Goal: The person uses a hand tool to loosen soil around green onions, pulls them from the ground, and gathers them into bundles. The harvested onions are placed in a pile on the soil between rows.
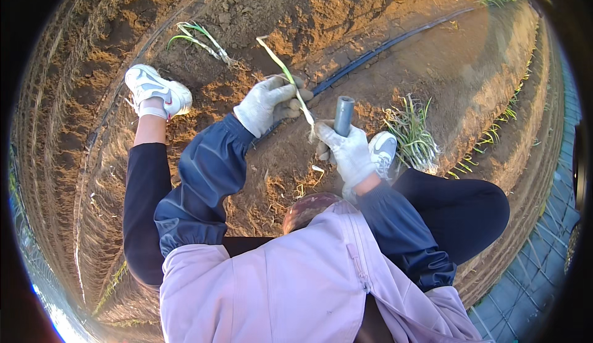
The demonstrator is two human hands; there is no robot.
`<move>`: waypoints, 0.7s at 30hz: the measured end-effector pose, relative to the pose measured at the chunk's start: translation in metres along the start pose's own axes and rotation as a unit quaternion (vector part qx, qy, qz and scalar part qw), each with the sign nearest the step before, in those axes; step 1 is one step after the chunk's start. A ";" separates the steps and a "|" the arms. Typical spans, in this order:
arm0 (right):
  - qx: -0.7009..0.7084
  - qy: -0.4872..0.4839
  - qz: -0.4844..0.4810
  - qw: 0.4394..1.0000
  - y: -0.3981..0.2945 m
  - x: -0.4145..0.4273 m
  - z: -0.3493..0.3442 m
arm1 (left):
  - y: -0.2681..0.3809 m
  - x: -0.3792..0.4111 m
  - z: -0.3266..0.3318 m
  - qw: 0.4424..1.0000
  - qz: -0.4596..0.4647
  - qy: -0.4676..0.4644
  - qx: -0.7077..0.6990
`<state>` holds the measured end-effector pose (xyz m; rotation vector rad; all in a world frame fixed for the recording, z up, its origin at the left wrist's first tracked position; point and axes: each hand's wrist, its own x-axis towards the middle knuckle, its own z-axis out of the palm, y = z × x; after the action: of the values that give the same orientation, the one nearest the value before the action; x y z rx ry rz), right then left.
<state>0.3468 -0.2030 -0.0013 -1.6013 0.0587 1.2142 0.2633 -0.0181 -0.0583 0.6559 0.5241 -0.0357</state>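
My left hand (271, 99), in a pale work glove, holds a green onion seedling (289, 78) by its middle, between thumb and fingers. The seedling slants, its leaf end up and to the left, its white root end down at my right hand. My right hand (345, 150), gloved too, has its thumb and fingertips at that root end. A grey tube-like handle (344, 116) is gripped in the same hand and sticks up out of the fist; whatever is at its lower end is hidden. A bundle of similar seedlings (412, 134) lies beside my right shoe.
A few loose seedlings (201, 41) lie on the soil by my left shoe (157, 90). A dark drip hose (370, 55) crosses the bed diagonally. Young plants (498, 132) stand in a row at the right, with blue-grey sheeting (533, 259) beyond. My right shoe (383, 150) is close to my right hand.
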 end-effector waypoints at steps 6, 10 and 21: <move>-0.136 0.015 -0.064 0.989 0.033 0.014 0.020 | 0.010 -0.003 -0.031 0.961 -0.020 0.001 0.274; -0.323 0.034 -0.124 0.938 0.065 0.019 0.020 | 0.012 -0.004 -0.118 0.940 -0.059 0.137 0.307; -0.416 -0.072 -0.131 0.897 0.110 0.019 0.032 | -0.154 0.002 -0.299 0.822 -0.243 0.320 0.403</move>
<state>0.2716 -0.2160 -0.0886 -2.1373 -0.8527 1.2013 0.0994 0.0362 -0.3467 1.3655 1.3603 -0.5632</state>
